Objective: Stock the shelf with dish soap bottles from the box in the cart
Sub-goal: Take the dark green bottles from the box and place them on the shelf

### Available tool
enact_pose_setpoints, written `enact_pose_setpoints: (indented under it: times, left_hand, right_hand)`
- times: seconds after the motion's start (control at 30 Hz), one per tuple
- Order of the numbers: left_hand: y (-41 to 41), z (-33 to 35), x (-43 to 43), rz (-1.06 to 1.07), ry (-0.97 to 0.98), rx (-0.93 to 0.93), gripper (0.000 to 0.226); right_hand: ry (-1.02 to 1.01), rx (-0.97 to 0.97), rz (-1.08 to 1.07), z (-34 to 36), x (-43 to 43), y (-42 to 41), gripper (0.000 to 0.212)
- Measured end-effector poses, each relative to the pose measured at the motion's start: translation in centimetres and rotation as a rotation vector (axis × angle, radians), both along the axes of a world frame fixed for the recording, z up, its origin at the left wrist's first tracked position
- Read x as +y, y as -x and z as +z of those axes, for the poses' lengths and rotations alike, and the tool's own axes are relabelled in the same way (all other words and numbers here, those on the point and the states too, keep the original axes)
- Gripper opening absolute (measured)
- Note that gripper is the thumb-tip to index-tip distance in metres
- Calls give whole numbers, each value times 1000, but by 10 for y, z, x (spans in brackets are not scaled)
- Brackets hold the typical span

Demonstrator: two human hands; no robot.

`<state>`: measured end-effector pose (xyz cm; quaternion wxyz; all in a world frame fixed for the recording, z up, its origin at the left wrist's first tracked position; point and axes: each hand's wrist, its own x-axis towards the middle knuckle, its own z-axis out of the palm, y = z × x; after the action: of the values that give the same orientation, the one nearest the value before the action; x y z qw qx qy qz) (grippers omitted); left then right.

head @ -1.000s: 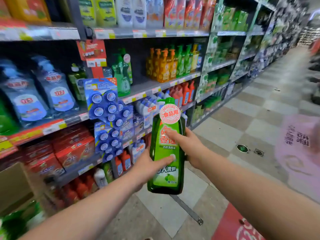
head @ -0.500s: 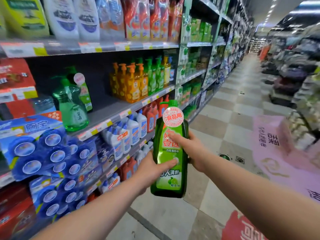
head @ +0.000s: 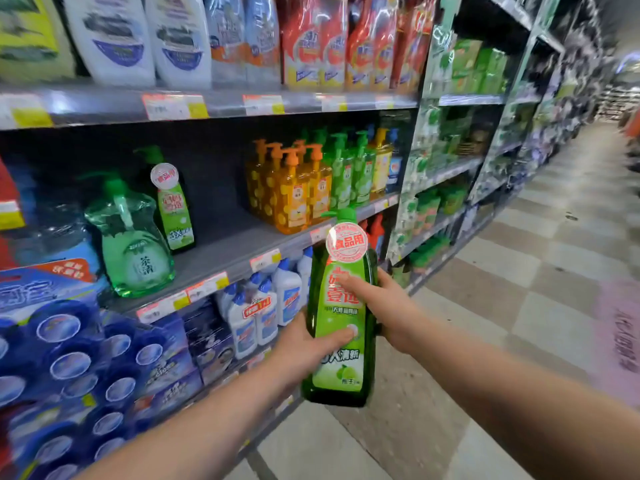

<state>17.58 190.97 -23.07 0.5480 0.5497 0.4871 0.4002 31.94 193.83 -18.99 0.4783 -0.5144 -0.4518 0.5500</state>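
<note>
Holding one green dish soap bottle upright in the aisle, just in front of the shelf, the left hand wraps its lower body while the right hand clamps the waist. Advice: keep the label outward, lift above the shelf lip and seat it beside the single matching bottle behind the one pale pump bottle.

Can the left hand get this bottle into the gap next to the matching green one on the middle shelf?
Probably yes. The shelf is bare between the matching bottle and the orange bottles, nothing blocks it, and both left hand and right hand hold the bottle just below.
</note>
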Motion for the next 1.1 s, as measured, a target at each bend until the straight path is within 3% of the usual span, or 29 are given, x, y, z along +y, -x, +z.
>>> enact_pose_setpoints:
  times: [0.17, 0.37, 0.47, 0.63, 0.83, 0.97, 1.1]
  left_hand:
    - [-26, 7, 51, 167, 3, 70, 69]
    - [-38, 8, 78, 369, 14, 56, 46]
    - [-28, 5, 84, 461, 42, 70, 54]
    - [1, 3, 103, 598, 52, 119, 45]
    - [39, 8, 145, 656, 32, 147, 43]
    - [69, 13, 182, 686, -8, 127, 52]
    - [103, 16, 210, 721, -60, 164, 50]
  right_hand:
    - [-28, -25, 197, 6, 76, -25, 51]
    - [-56, -97, 465, 2, 139, -19, 69]
    - [-36, -69, 546, -4, 157, -1, 56]
    - [-17, -42, 664, -6, 189, 38, 56]
    - [-22, -65, 704, -3, 237, 84, 65]
    - [-107, -108, 706, 10, 272, 115, 88]
    - [-168, -109, 720, 14, 299, 144, 71]
